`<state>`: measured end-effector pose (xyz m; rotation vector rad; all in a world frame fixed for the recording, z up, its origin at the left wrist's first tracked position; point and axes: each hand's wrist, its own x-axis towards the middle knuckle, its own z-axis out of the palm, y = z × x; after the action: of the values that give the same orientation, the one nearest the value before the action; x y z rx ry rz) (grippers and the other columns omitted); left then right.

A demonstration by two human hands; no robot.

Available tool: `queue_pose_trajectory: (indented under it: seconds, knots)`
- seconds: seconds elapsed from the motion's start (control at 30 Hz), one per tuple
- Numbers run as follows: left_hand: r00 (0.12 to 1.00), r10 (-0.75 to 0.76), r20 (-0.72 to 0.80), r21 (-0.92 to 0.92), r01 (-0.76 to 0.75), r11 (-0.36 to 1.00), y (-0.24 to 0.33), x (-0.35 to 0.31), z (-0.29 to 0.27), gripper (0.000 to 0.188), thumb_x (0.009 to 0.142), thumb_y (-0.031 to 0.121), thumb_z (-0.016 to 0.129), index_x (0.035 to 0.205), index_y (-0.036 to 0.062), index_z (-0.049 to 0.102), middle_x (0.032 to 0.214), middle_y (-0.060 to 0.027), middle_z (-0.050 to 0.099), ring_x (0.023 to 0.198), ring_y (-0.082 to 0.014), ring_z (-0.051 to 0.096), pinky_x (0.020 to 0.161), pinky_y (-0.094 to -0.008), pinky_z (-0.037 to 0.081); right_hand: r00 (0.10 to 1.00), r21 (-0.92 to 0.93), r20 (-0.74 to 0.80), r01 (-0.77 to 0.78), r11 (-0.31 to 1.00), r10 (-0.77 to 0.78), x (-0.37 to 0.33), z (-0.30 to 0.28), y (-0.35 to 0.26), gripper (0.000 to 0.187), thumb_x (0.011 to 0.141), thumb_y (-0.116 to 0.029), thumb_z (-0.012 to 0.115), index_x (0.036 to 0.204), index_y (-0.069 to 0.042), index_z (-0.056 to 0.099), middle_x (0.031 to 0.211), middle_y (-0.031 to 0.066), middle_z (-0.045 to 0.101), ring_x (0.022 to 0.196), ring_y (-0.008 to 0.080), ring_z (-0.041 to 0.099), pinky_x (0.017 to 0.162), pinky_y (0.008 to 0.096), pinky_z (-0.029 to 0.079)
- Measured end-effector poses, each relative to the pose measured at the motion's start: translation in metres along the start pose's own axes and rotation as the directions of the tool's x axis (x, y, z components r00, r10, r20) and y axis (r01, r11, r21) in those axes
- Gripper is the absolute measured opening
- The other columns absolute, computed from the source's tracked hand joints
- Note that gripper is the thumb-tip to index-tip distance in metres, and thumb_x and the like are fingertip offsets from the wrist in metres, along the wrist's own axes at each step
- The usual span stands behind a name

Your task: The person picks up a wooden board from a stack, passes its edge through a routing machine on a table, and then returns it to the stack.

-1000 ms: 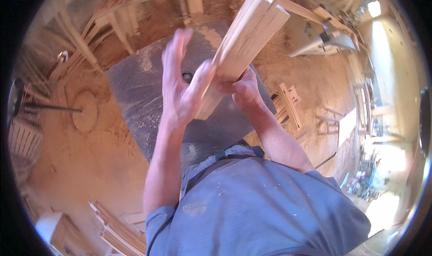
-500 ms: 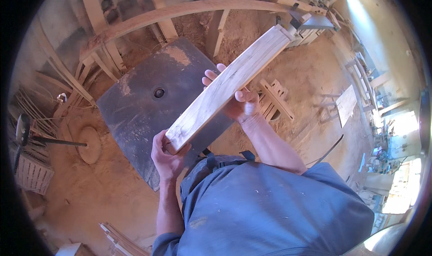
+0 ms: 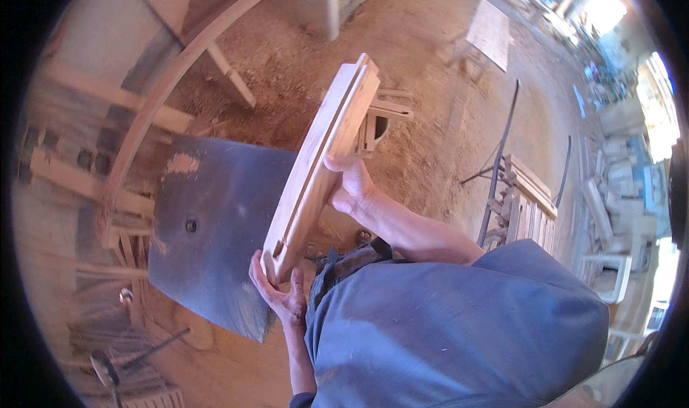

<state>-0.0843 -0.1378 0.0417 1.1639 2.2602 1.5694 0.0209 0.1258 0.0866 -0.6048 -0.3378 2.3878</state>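
Both hands carry a long pale wooden piece (image 3: 312,167) that slants up and away to the right, with a groove running along its upturned side. A small slot shows near its close end, and the far end is stepped. My left hand (image 3: 286,298) grips the near end from below, thumb on one side and fingers on the other. Around the middle of the piece, my right hand (image 3: 349,183) is closed with its thumb on top; its other fingers are hidden beneath. Below and left of the wood is a dark flat machine table (image 3: 219,228) with a round hole.
A curved wooden beam (image 3: 161,96) arcs along the left. Beyond the piece, a slatted wooden item (image 3: 387,114) stands on the sawdust-covered floor. Slatted wooden parts (image 3: 531,203) and a dark rod (image 3: 500,157) are at right. A pale board (image 3: 488,35) rests on supports farther off.
My view has swung to the right, shifting the machine table left. The wooden piece has been rolled so its grooved side shows, and it points more steeply away. Both hands still hold it.
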Motion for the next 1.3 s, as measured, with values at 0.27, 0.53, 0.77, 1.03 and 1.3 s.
queue_pose_trajectory:
  seconds: [0.27,0.53,0.77,1.03,1.3]
  knots:
    - [0.887,0.462,-0.01,0.177,-0.453,0.874,0.012,0.018,0.036,0.098,0.083,0.02,0.093,0.158,-0.0034,0.036,0.138,-0.0256,0.063,0.123,-0.0423,0.064,0.106,-0.052,0.051,0.968,0.104,0.153,0.184,0.977,-0.198,-0.024,-0.005,-0.056,0.065,0.086,-0.027,0.081,0.139,-0.001,0.054,0.129,0.0192,0.066,0.124,0.0331,0.063,0.115,0.0529,0.046]
    - [0.615,0.778,0.127,0.21,-0.783,0.585,0.015,0.058,0.014,0.083,0.095,0.021,0.077,0.162,0.0118,0.03,0.151,-0.028,0.049,0.13,-0.0472,0.057,0.104,-0.0607,0.051,0.977,0.057,-0.118,0.183,0.981,-0.176,-0.036,-0.001,-0.032,0.044,0.093,-0.029,0.074,0.127,-0.004,0.06,0.116,0.0153,0.069,0.111,0.0318,0.069,0.103,0.0582,0.054]
    - [0.93,-0.009,0.368,-0.393,0.164,0.905,-0.014,0.054,-0.035,0.111,0.086,0.031,0.09,0.166,-0.001,0.019,0.148,-0.0234,0.052,0.128,-0.0345,0.058,0.11,-0.0467,0.047,0.93,0.07,0.066,0.358,0.931,-0.363,-0.004,-0.013,0.025,0.077,0.082,-0.058,0.079,0.137,-0.006,0.06,0.127,0.0181,0.068,0.117,0.0364,0.066,0.103,0.0564,0.054]
    - [0.847,-0.141,0.513,-0.439,0.4,0.805,-0.043,0.1,-0.069,0.074,0.077,0.008,0.091,0.141,-0.005,0.056,0.134,-0.0156,0.065,0.123,-0.0231,0.063,0.109,-0.0376,0.05,0.895,0.132,0.119,0.416,0.9,-0.431,0.021,-0.005,0.077,0.086,0.091,-0.065,0.071,0.151,-0.007,0.053,0.145,0.031,0.057,0.136,0.0472,0.055,0.117,0.0624,0.043]
    - [0.898,0.143,0.416,-0.503,0.096,0.859,-0.106,0.12,-0.075,0.09,0.077,0.003,0.092,0.152,-0.0011,0.042,0.145,-0.0173,0.057,0.133,-0.0275,0.058,0.114,-0.0426,0.047,0.887,0.089,-0.025,0.461,0.883,-0.46,0.031,-0.009,0.116,0.077,0.092,-0.048,0.075,0.147,0.0,0.052,0.148,0.0294,0.055,0.14,0.0495,0.05,0.122,0.0624,0.037]
